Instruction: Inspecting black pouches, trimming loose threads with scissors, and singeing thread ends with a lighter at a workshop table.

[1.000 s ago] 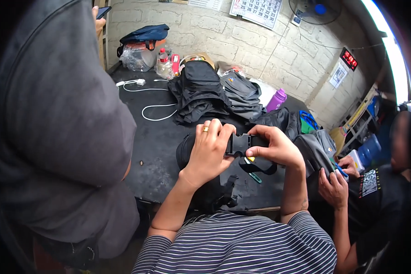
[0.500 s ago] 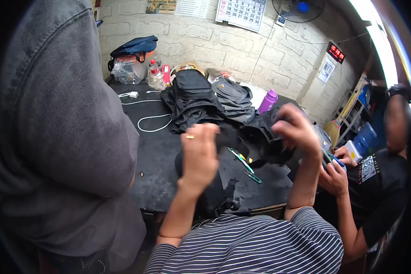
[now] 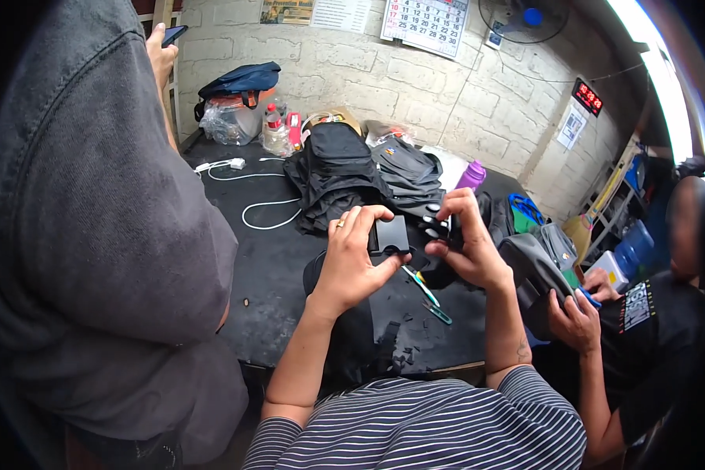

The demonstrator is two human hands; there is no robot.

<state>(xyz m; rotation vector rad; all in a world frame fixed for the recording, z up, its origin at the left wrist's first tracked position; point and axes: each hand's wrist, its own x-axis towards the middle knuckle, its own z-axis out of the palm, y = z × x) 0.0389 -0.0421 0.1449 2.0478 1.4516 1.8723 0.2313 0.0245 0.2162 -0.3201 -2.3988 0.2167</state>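
Observation:
My left hand (image 3: 349, 254) grips a flat, black, box-like buckle half (image 3: 392, 234) between thumb and fingers. Facing it is a black pronged buckle half (image 3: 435, 225), pinched in my right hand (image 3: 470, 249). A small gap separates the two pieces. Beneath my left forearm lies a dark fabric bag (image 3: 345, 337), partly hidden by the arm. On the black table (image 3: 270, 290), just below my hands, are a white-and-green pen-like tool (image 3: 420, 283) and small green thread snips (image 3: 437, 313).
Black backpacks (image 3: 338, 153) and a purple bottle (image 3: 471, 174) stand at the back. White cables (image 3: 251, 205) lie at left. A person in grey (image 3: 110, 196) stands close on my left; a co-worker (image 3: 627, 337) handles a grey bag (image 3: 525, 262) at right. Dark scraps (image 3: 406, 348) dot the table.
My hands have come closer together and slowed, so the two buckle halves now show clearly. The dark material by my right hand has dropped away. A hand with a phone has appeared at upper left.

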